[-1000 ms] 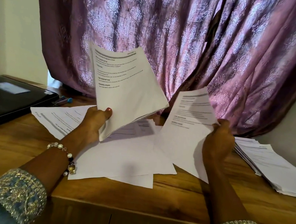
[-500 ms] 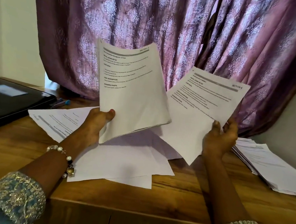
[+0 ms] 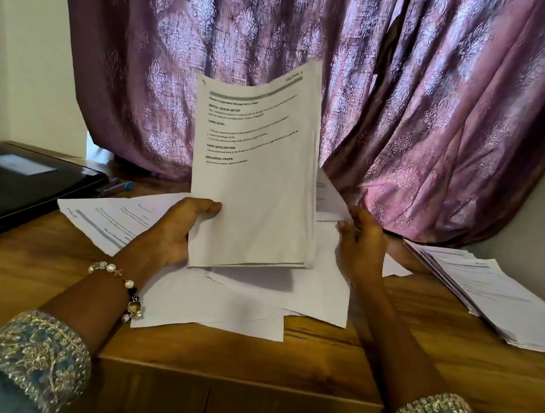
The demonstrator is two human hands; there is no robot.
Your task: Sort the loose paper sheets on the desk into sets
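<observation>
White printed sheets, a thick bundle (image 3: 260,185), held upright at frame centre over the wooden desk (image 3: 332,357). Legible on the top page (bold headings only, body lines too blurred): "TASK GOAL", "TASK DESCRIPTION", "REQUIRED PROPS". Grey header bar across the top, with a small label at the 1 o'clock corner, unreadable. Long axis near vertical, top edge leaning toward 1 o'clock and curling backward; stacked page edges visible along the bottom at 5 o'clock. Gripped at the lower-left edge by the left hand (image 3: 181,230), thumb across the front, fingers closed behind the paper. Just right of the bundle, the right hand (image 3: 364,246), fingers loosely curled at the edge of a sheet (image 3: 327,195) tucked behind the bundle; whether pinched on it, cannot tell. Beneath both hands, loose sheets (image 3: 220,301) fanned flat and overlapping on the desk, mostly blank side up. At 3 o'clock, a separate pile (image 3: 497,297) lying flat, long axis running toward 4 o'clock. At 9 o'clock, a black laptop (image 3: 14,186), with pens (image 3: 115,186) beside it. Behind, a purple patterned curtain (image 3: 443,106).
</observation>
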